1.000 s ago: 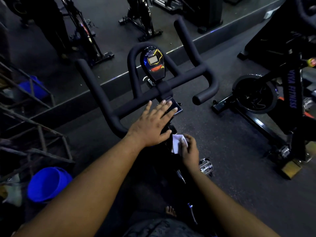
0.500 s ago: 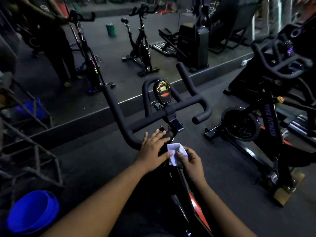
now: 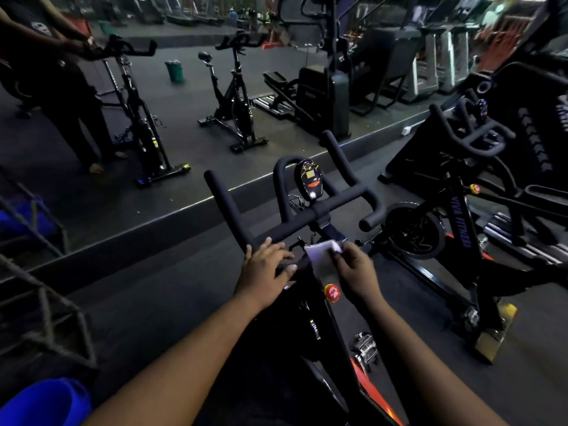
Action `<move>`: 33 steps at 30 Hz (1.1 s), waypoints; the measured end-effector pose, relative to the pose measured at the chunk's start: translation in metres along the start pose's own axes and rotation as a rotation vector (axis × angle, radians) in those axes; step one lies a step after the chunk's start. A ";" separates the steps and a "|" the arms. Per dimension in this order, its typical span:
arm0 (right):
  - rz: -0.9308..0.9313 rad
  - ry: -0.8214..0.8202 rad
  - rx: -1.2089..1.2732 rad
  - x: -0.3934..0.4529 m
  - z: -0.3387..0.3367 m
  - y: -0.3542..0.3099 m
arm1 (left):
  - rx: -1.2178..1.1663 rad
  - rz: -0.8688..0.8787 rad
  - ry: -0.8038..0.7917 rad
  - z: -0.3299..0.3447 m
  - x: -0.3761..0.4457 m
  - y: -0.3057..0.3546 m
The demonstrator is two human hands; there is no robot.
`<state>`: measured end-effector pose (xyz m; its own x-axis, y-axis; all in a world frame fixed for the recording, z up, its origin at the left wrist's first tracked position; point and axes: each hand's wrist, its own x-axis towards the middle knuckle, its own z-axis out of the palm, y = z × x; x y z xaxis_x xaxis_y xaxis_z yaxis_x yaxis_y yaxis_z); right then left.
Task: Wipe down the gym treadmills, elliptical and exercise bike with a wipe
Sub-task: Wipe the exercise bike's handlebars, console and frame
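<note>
A black exercise bike stands in front of me, its handlebar [image 3: 325, 216] carrying a small console [image 3: 309, 179]. My right hand [image 3: 356, 269] pinches a white wipe [image 3: 321, 252] against the bike's stem just below the handlebar. My left hand [image 3: 264, 273] rests on the stem to the left of the wipe, fingers spread and slightly bent over it. A red knob [image 3: 332, 292] sits on the frame just below my right hand.
A second black bike [image 3: 461, 235] stands close on the right. A wall mirror [image 3: 184, 118] ahead reflects bikes and a standing person [image 3: 61, 87]. A blue bucket [image 3: 46, 404] sits at lower left beside a metal rack [image 3: 40, 302]. One pedal [image 3: 365, 348] juts out below.
The view has tilted up from the floor toward the mirror. My left hand slid down off the handlebar onto the stem. My right hand brought the wipe up to just below the handlebar.
</note>
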<state>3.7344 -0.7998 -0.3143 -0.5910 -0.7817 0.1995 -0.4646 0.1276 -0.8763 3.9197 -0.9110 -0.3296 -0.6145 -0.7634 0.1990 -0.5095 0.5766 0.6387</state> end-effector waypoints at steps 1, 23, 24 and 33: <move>-0.061 0.081 -0.101 0.001 -0.001 -0.011 | 0.073 0.019 -0.051 -0.007 0.001 -0.004; -0.607 -0.032 -0.820 0.005 0.061 0.048 | 0.773 0.168 -0.456 -0.027 0.035 -0.053; -0.660 -0.017 -0.783 -0.009 0.064 0.053 | 0.762 0.168 -0.446 -0.025 0.034 -0.054; -0.505 0.170 -0.853 0.024 0.070 0.047 | 0.695 0.175 -0.419 -0.020 0.029 -0.057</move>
<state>3.7450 -0.8554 -0.3812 -0.2494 -0.7762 0.5791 -0.9646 0.2518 -0.0779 3.9429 -0.9722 -0.3457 -0.8231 -0.5533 -0.1278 -0.5571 0.8304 -0.0078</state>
